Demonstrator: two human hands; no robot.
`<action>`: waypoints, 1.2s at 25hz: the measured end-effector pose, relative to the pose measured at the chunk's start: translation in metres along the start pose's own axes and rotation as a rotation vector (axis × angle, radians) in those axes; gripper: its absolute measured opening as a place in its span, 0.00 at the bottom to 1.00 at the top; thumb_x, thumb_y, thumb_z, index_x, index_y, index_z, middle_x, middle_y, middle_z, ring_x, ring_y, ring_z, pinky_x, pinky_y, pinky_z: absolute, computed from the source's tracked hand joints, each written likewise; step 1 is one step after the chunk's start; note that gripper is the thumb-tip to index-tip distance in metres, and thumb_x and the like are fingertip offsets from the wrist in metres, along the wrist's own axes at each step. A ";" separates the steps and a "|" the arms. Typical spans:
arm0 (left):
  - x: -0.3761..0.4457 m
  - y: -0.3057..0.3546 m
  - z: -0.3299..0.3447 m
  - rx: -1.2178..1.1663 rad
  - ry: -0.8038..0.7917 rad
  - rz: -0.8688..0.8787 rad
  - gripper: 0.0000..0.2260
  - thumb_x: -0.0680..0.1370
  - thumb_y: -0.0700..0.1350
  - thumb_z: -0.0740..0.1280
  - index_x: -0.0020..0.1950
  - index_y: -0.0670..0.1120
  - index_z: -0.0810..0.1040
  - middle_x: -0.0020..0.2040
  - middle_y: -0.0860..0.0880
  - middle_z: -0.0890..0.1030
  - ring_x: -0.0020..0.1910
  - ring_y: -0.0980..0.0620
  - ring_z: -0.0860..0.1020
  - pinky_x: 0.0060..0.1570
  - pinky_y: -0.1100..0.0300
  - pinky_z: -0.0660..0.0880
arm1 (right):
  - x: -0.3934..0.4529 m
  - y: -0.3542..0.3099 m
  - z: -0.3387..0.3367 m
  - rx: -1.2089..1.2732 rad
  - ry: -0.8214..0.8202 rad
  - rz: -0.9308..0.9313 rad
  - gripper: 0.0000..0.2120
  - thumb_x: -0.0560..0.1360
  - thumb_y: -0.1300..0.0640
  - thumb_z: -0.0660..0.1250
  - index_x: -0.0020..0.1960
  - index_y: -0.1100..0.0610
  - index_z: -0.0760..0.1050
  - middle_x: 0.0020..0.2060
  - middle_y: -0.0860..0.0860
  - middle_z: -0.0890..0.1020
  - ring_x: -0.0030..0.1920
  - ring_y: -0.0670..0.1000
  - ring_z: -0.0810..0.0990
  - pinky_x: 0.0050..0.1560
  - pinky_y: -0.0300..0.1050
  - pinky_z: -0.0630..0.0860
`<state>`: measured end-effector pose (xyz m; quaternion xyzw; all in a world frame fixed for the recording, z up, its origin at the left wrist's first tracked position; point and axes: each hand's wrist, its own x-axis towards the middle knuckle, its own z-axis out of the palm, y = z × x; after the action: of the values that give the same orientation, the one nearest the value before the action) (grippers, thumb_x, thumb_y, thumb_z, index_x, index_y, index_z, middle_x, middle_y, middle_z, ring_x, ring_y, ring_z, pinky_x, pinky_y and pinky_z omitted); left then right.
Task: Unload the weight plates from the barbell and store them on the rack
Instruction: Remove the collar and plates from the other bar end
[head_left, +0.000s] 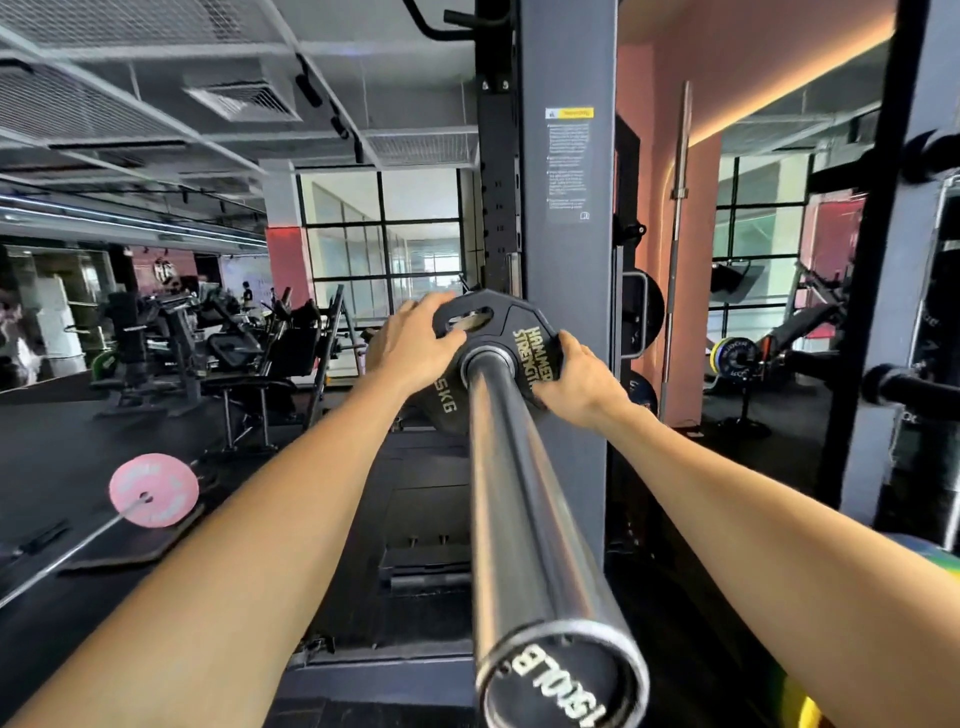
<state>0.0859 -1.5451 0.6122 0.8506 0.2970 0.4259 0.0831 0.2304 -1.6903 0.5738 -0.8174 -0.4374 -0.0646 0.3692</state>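
Note:
A black weight plate (496, 325) with grip slots and gold "Hammer Strength" lettering sits far up the chrome barbell sleeve (524, 499), which runs toward me and ends at a cap bottom centre. My left hand (415, 345) grips the plate's upper-left rim, fingers curled over the edge by a slot. My right hand (579, 384) holds its lower-right rim. Behind it a larger black plate (441, 410) marked "5 KG" shows on the same sleeve, mostly hidden by my left wrist.
The grey rack upright (569, 208) stands just behind the plates. Black plates (644, 322) hang on pegs to its right, and a bare bar (678, 234) stands upright. Rack pegs (909, 389) jut out at far right. A pink-plated barbell (154, 491) lies on the floor left.

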 end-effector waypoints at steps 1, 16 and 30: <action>0.002 0.001 0.000 0.059 0.040 -0.002 0.19 0.76 0.58 0.64 0.67 0.60 0.70 0.61 0.49 0.77 0.57 0.44 0.76 0.48 0.57 0.71 | 0.002 -0.001 0.001 0.030 0.014 -0.009 0.40 0.70 0.51 0.65 0.77 0.53 0.50 0.69 0.56 0.68 0.66 0.60 0.71 0.65 0.58 0.69; -0.004 -0.014 0.002 0.146 -0.119 -0.114 0.20 0.77 0.42 0.62 0.69 0.48 0.65 0.47 0.42 0.79 0.44 0.40 0.77 0.40 0.51 0.74 | 0.024 -0.009 0.008 -0.034 0.145 -0.002 0.11 0.76 0.60 0.60 0.58 0.61 0.65 0.56 0.61 0.76 0.52 0.64 0.76 0.45 0.50 0.69; -0.135 0.045 -0.086 0.158 -0.055 -0.189 0.21 0.76 0.40 0.60 0.70 0.45 0.66 0.50 0.40 0.78 0.45 0.40 0.72 0.42 0.53 0.68 | -0.113 -0.033 -0.064 -0.150 0.120 -0.077 0.09 0.77 0.55 0.60 0.48 0.57 0.61 0.42 0.60 0.76 0.40 0.62 0.72 0.40 0.50 0.69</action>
<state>-0.0235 -1.6693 0.5924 0.8340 0.4062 0.3679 0.0636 0.1504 -1.7962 0.5895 -0.8201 -0.4395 -0.1601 0.3296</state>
